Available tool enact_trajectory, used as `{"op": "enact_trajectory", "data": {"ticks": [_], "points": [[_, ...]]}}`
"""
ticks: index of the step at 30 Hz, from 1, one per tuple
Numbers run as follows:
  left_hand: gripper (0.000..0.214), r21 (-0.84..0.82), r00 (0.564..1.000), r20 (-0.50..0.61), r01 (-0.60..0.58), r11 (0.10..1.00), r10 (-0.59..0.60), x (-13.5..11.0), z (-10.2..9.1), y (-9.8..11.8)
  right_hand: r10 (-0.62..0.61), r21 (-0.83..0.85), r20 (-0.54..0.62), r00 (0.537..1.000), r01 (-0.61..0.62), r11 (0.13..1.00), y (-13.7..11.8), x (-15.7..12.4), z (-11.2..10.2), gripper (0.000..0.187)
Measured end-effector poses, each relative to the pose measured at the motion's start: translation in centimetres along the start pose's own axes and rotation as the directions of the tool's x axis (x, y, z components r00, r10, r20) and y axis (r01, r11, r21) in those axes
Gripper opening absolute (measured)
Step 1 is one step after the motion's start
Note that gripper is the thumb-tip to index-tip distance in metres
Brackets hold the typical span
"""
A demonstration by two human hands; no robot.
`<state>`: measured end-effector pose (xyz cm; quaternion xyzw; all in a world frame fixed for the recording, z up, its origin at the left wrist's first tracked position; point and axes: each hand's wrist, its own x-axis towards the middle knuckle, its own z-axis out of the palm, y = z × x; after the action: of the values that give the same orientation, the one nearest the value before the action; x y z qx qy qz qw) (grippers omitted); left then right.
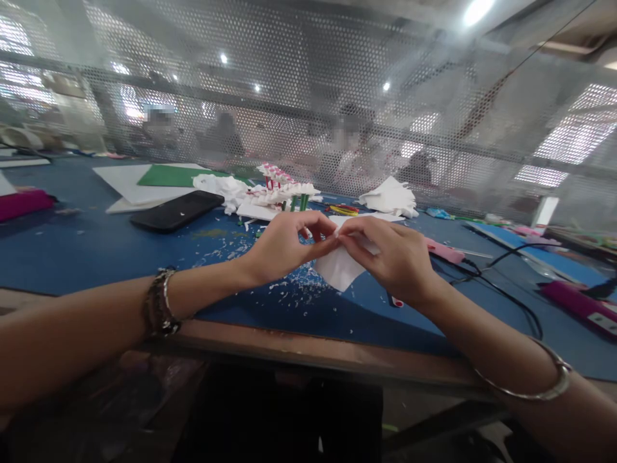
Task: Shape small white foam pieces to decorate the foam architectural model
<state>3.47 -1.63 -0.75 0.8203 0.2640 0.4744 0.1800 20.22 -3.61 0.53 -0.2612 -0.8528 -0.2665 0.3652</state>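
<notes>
Both my hands meet above the blue table (72,251), pinching one folded piece of white paper (340,270). My left hand (284,244) grips its upper edge with curled fingers. My right hand (390,257) pinches the same edge from the right, and the paper's pointed corner hangs below between the two hands. Small white paper scraps (289,283) lie scattered on the table under my hands.
A black phone (176,210) lies at the left, beyond it white and green sheets (159,177). Finished paper flowers on green stems (284,190) and white paper piles (390,198) stand behind. Black cables (501,289) and pink items (578,305) lie at right. A perforated screen (308,96) closes the back; people sit behind it.
</notes>
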Motion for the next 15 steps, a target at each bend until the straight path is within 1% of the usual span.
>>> {"op": "enact_trajectory", "data": {"ticks": [3, 6, 10, 15], "points": [[0.014, -0.034, 1.000, -0.010, -0.008, 0.999, 0.008, 0.04, 0.01, -0.20, 0.043, 0.054, -0.015, 0.999, -0.042, 0.998, -0.17, 0.12, -0.15, 0.004], [0.013, -0.130, 1.000, -0.010, 0.008, 0.991, -0.009, 0.17, -0.04, -0.35, 0.142, 0.169, 0.008, 0.990, -0.142, 0.975, -0.15, 0.17, -0.25, 0.002], [0.010, -0.285, 0.998, 0.023, 0.061, 0.957, -0.056, 0.35, -0.15, -0.40, 0.252, 0.361, 0.058, 0.966, -0.256, 0.897, -0.10, 0.27, -0.33, 0.004], [0.010, -0.473, 0.981, 0.121, 0.193, 0.860, -0.153, 0.34, -0.22, -0.55, 0.325, 0.514, 0.097, 0.941, -0.326, 0.793, -0.36, 0.59, -0.47, 0.003]]}}
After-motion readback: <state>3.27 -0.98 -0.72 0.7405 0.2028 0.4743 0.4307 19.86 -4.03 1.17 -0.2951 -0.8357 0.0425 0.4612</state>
